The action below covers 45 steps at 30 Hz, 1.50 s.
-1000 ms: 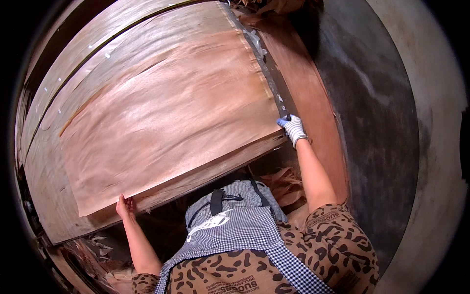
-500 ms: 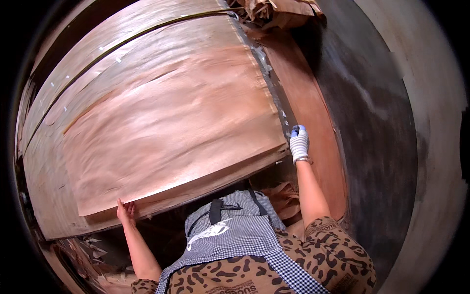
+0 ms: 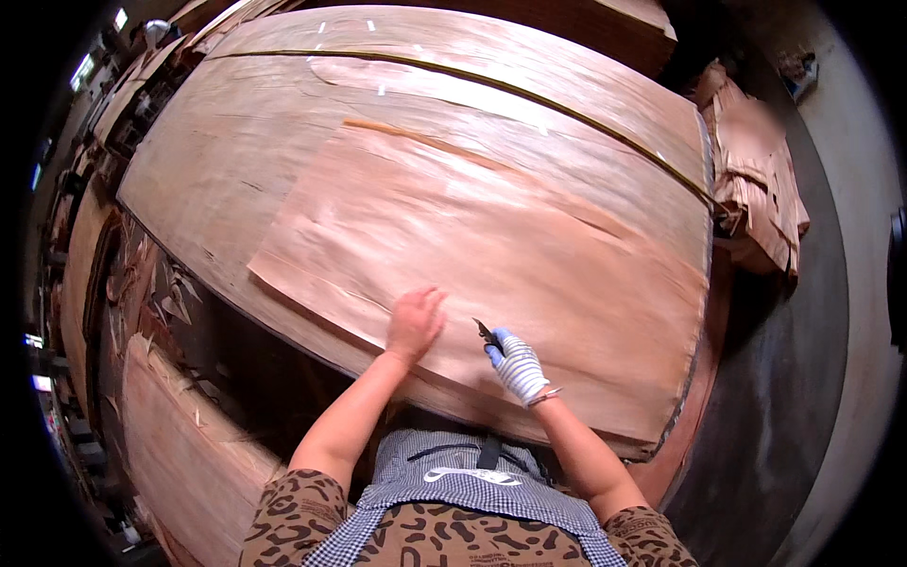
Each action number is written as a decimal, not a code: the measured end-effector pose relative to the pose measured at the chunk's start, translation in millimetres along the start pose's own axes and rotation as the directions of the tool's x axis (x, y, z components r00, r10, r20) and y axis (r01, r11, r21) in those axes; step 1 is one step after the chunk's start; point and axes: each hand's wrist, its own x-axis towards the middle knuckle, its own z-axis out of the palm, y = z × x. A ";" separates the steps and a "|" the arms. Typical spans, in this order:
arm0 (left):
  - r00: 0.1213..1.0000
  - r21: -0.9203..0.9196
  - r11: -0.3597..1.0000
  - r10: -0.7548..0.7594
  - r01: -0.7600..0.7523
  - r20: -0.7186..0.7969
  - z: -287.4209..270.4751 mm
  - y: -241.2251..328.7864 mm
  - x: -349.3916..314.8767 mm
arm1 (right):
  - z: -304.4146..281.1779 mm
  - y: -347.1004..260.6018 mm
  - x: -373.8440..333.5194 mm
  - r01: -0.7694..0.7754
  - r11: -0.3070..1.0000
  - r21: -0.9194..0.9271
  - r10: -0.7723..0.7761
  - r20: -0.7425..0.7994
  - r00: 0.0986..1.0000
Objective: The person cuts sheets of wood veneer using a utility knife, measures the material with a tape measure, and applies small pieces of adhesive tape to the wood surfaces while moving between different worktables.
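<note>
A thin reddish-brown wood veneer sheet point(image 3: 557, 274) lies on a larger pale board point(image 3: 217, 189), its near edge close to the board's front edge. My bare left hand point(image 3: 416, 324) is over the sheet's near edge, fingers apart and slightly bent, with nothing visible in them; whether it touches the sheet I cannot tell. Just to its right, my right hand point(image 3: 520, 367), in a white-and-blue striped glove, is closed round a small black knife point(image 3: 486, 334). The knife points up and left above the veneer; its handle is mostly hidden in the glove.
A long narrow dark strip point(image 3: 453, 71) crosses the far part of the board. Torn veneer scraps point(image 3: 756, 170) are heaped beyond the right end. More wood sheets point(image 3: 179, 435) lie low at the left. A dark curved surface point(image 3: 784, 378) runs along the right.
The view has swung round. My right hand with the knife has come from the board's right end to the near middle. My left hand has left the sheet's near left corner and come close to it.
</note>
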 end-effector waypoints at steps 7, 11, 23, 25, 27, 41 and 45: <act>0.996 0.221 0.972 -0.090 0.084 0.020 -22.5 -166.8 55.5 | 21.9 -21.2 10.0 -0.394 0.857 0.331 0.397 0.061 0.916; 0.949 0.394 0.863 -0.279 0.315 -0.147 -85.9 -279.9 75.0 | 31.8 -50.2 38.8 -0.444 0.894 0.061 0.445 -0.010 0.895; 0.911 0.310 0.871 -0.294 0.380 -0.290 -106.8 -321.0 81.6 | 193.8 -292.0 319.9 0.038 0.877 -0.479 0.124 0.302 0.945; 0.916 0.337 0.864 -0.286 0.374 -0.282 -112.3 -318.8 80.6 | 194.6 -274.7 290.5 -0.002 0.915 -0.403 0.141 0.315 0.939; 0.924 0.389 0.846 -0.277 0.365 -0.265 -110.4 -319.7 80.1 | 182.8 -259.6 247.0 0.000 0.904 -0.428 0.177 0.376 0.910; 0.882 -0.143 0.989 -0.033 -0.039 -0.470 6.3 -129.7 62.8 | 1.7 8.3 -40.7 0.092 0.782 -0.616 0.126 0.301 0.945; 0.998 -0.395 0.918 0.048 -0.032 0.033 74.1 69.0 3.1 | 5.2 17.4 -45.7 0.114 0.873 -0.474 0.059 0.335 0.940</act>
